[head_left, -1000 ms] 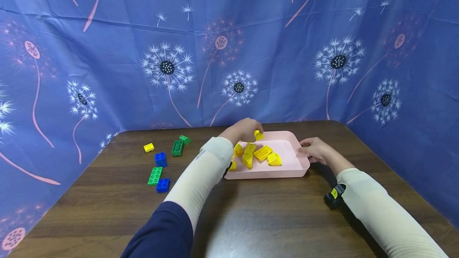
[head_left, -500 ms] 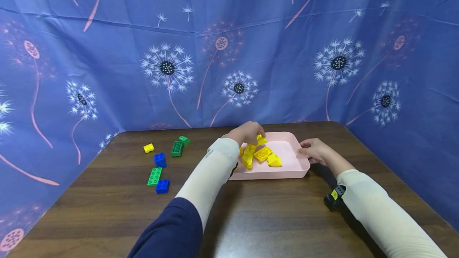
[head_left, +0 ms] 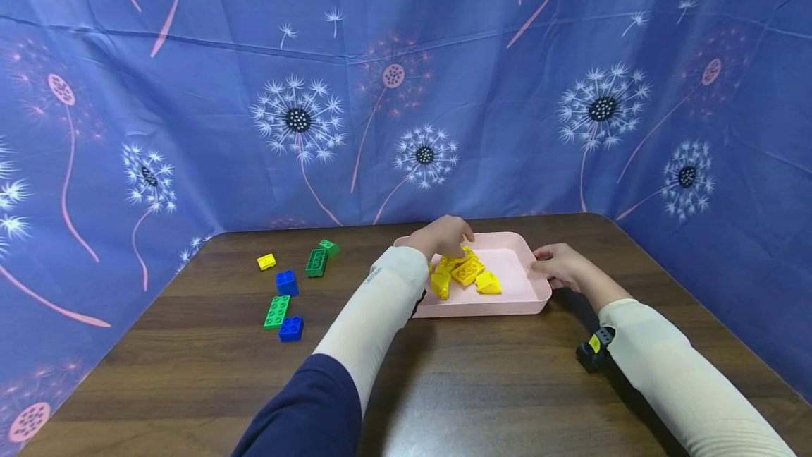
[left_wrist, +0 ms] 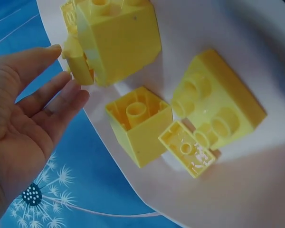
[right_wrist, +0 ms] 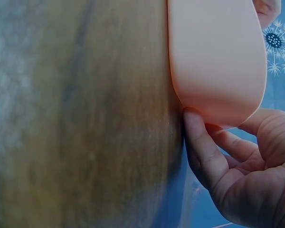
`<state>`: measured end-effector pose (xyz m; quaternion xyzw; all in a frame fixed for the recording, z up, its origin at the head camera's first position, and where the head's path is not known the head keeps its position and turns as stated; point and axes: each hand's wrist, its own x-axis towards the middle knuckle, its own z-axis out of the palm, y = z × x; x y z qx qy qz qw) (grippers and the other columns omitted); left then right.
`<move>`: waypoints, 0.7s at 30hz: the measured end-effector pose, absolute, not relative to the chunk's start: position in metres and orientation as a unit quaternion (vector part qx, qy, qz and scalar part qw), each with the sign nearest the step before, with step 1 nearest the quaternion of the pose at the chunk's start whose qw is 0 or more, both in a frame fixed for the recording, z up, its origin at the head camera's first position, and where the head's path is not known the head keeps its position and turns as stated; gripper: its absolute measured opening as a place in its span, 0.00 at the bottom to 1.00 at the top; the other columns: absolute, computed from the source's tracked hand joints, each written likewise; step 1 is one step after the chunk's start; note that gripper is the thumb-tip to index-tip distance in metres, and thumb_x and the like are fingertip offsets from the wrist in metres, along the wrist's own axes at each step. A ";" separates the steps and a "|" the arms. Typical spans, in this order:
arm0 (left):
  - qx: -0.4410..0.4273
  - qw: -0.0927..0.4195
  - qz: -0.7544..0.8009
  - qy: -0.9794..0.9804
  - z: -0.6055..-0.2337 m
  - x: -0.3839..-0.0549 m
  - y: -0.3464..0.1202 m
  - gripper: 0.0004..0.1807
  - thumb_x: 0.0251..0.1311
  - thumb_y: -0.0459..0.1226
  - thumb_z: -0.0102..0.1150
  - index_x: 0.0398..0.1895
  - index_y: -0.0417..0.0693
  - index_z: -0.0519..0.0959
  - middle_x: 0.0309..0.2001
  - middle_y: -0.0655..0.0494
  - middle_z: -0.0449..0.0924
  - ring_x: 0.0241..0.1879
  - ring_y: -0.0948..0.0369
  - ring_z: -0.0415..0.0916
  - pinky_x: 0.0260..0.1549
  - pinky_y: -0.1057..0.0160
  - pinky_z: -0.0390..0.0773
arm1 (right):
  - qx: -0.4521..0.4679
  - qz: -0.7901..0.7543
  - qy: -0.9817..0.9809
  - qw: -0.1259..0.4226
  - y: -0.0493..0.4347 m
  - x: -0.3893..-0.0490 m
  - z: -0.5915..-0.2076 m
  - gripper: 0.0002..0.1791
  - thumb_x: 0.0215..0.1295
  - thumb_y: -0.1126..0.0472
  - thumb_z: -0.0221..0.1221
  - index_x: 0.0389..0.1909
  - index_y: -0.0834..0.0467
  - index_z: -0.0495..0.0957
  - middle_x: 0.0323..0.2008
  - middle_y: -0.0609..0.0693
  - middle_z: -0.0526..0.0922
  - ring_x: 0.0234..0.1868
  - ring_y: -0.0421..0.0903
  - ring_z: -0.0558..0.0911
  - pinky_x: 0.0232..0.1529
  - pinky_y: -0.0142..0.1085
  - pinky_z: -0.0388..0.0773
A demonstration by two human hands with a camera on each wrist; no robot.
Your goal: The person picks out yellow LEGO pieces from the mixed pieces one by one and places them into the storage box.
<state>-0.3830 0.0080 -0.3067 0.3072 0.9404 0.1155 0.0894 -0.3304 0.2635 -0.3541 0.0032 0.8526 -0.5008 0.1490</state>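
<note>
A shallow pink tray (head_left: 515, 259) on the table holds several yellow toy building bricks, among them a brick with studs (head_left: 468, 271) and a sloped brick (head_left: 488, 283). Over the tray's far left side is my left hand (head_left: 440, 235). In the left wrist view its thumb and fingers are apart, with the fingertips beside a small yellow brick (left_wrist: 79, 61); nothing appears gripped. My right hand (head_left: 561, 266) holds the tray's right end. The right wrist view shows its fingers (right_wrist: 204, 147) against the tray's outer wall. My left forearm hides the tray's left end.
Left of the tray lie a yellow brick (head_left: 266, 261), a dark green brick (head_left: 316, 262), a small green sloped brick (head_left: 329, 247), two blue bricks, one upper (head_left: 287, 283) and one lower (head_left: 291, 328), and a light green brick (head_left: 276, 312). A blue patterned cloth (head_left: 495, 161) hangs behind the table.
My left hand has lowered a yellow brick from above the tray's far edge onto the others and let it go, its fingers now spread. My right hand stays on the tray.
</note>
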 end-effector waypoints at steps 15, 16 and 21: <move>0.314 0.098 0.096 0.940 -0.296 -0.382 -0.015 0.21 0.59 0.37 0.66 0.57 0.50 0.79 0.56 0.53 0.78 0.55 0.59 0.73 0.53 0.64 0.74 | -0.010 -0.499 0.854 0.149 0.265 -0.330 -0.355 0.28 0.69 0.68 0.53 0.63 0.79 0.58 0.48 0.68 0.73 0.35 0.44 0.81 0.38 0.43 0.83; 0.317 0.100 0.099 0.938 -0.296 -0.380 -0.018 0.22 0.59 0.37 0.67 0.58 0.50 0.79 0.57 0.52 0.78 0.56 0.59 0.73 0.54 0.63 0.74 | -0.011 -0.497 0.855 0.150 0.265 -0.330 -0.355 0.28 0.69 0.68 0.53 0.63 0.79 0.57 0.49 0.68 0.73 0.36 0.44 0.81 0.38 0.43 0.83; 0.340 0.098 0.098 0.930 -0.287 -0.368 -0.028 0.26 0.58 0.38 0.66 0.61 0.49 0.76 0.62 0.50 0.74 0.61 0.57 0.70 0.60 0.60 0.70 | -0.002 -0.486 0.861 0.150 0.264 -0.331 -0.354 0.29 0.69 0.67 0.54 0.64 0.78 0.58 0.52 0.70 0.72 0.37 0.45 0.81 0.39 0.44 0.83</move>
